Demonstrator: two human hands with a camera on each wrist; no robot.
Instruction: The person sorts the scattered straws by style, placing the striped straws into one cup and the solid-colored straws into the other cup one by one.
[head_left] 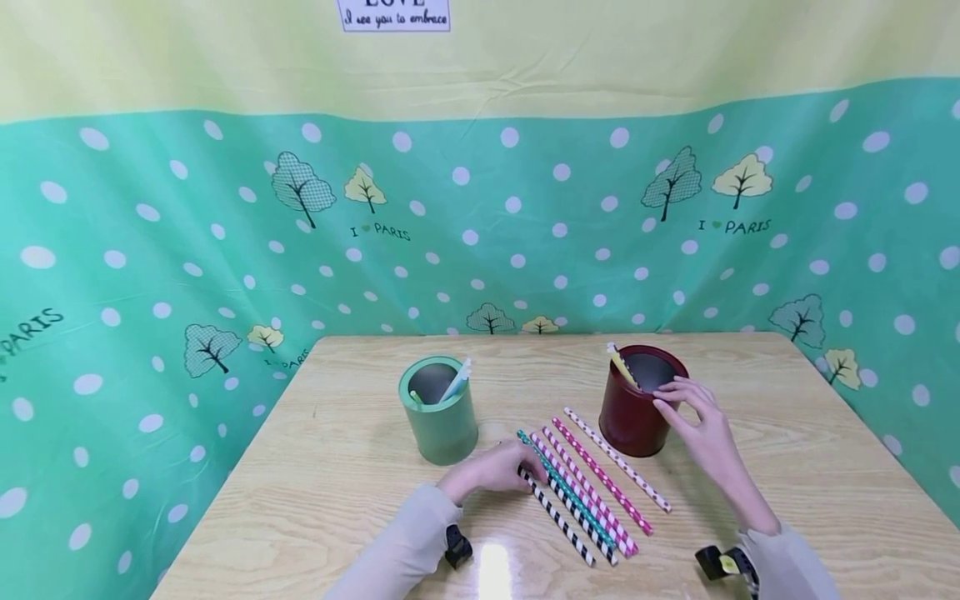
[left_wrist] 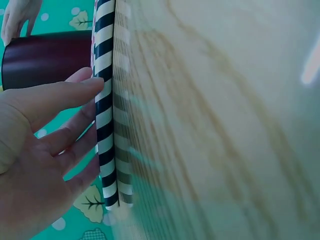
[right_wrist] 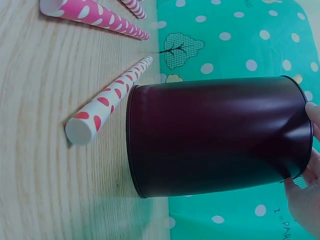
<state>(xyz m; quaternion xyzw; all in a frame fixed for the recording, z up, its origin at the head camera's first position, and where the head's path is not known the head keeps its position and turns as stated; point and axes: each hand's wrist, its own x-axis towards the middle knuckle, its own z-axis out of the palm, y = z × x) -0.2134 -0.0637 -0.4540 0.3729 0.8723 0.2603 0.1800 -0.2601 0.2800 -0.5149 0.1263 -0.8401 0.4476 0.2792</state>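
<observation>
My left hand (head_left: 497, 469) is over the upper end of a black-and-white striped paper straw (head_left: 567, 527) lying on the table. In the left wrist view its thumb rests against that straw (left_wrist: 105, 120), the other fingers passing behind it. Farther right, my right hand (head_left: 708, 437) holds the rim of a dark red can (head_left: 630, 421), the thumb outside; the inner fingertips are partly hidden. A yellow stick-like item (head_left: 622, 369) leans inside that can. Beside the left hand lie more straws: a teal straw (head_left: 606, 537), a pink dotted straw (head_left: 607, 483) and a white dotted straw (head_left: 622, 462).
A green can (head_left: 442, 429) stands left of the straws, with a light blue item (head_left: 454, 383) and a small green one inside. The wooden table (head_left: 315, 467) ends at a polka-dot cloth backdrop (head_left: 510, 225). Each wrist wears a dark camera.
</observation>
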